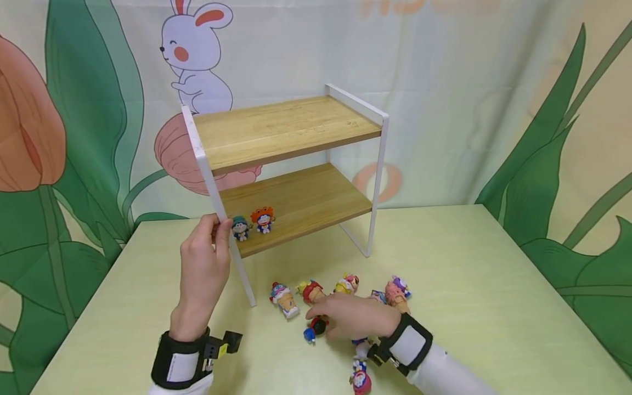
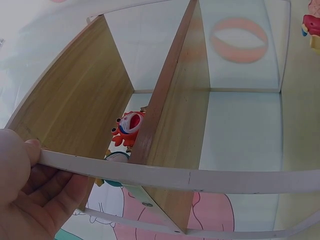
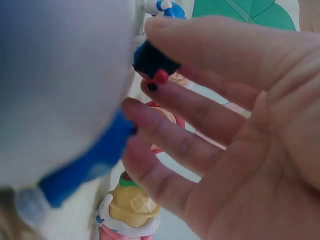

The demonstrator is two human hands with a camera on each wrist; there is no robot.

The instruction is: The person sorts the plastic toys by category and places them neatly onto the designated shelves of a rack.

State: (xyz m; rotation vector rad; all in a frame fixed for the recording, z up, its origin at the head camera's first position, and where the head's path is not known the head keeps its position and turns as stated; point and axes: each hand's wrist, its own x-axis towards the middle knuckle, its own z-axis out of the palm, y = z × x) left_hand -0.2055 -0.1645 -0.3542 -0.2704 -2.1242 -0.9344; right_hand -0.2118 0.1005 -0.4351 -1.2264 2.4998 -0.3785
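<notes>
My left hand (image 1: 204, 260) grips the white metal frame (image 2: 200, 181) of a two-tier wooden shelf (image 1: 296, 200) at its front left post. On the lower board near that post stand two small figurines: one with a green hat (image 1: 240, 227) and one with an orange-red crab hat (image 1: 263, 219). Over the table, my right hand (image 1: 357, 316) pinches a small figurine (image 1: 318, 327) with a black-and-red top and blue lower part. In the right wrist view, thumb and fingertips meet at its dark top (image 3: 152, 60). Part of it is hidden behind the fingers.
Ice-cream-cone figurines lie around the right hand: one with a blue-and-red top (image 1: 283, 300), a red one (image 1: 311, 291), a yellow one (image 1: 346, 283) and a pink one (image 1: 397, 293). Nearer me lies a pink-and-blue figurine (image 1: 361, 378). A printed curtain (image 1: 434, 109) hangs behind.
</notes>
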